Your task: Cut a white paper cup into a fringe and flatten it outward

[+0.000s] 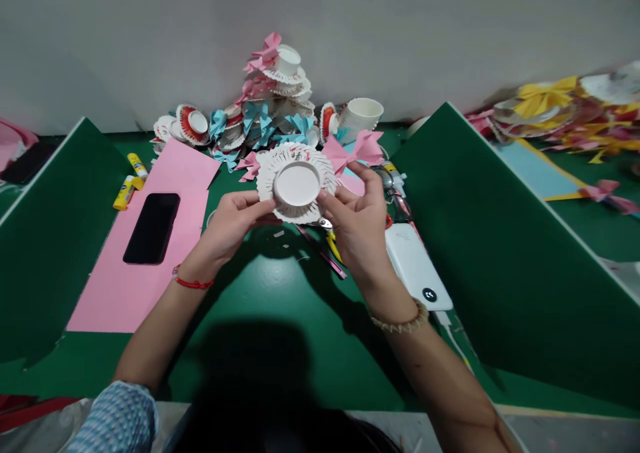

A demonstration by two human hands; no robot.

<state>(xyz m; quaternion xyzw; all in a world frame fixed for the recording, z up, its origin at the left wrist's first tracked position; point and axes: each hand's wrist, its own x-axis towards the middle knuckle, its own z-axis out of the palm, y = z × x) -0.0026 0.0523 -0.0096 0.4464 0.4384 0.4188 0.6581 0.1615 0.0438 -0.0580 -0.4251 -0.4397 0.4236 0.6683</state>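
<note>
Between my two hands, above the desk, is a small white paper-cup hat point(297, 184) with a fringed, curled brim and a round raised middle turned toward me. My left hand point(231, 221) pinches the brim at its left edge, thumb on top. My right hand point(361, 230) grips the lower right side with the thumb near the raised middle. A pink paper bow point(354, 152) shows just beyond my right index finger; I cannot tell whether the finger touches it. Partly hidden under my right hand are scissors with yellow handles point(334, 246).
Finished paper hats point(287, 73) with bows are piled against the wall beside stacked paper cups point(363, 113). Left lie pink paper point(105, 300), a black phone point(153, 228) and glue sticks point(124, 193). A white power bank point(417, 266) lies right. Green dividers point(520, 260) flank the desk.
</note>
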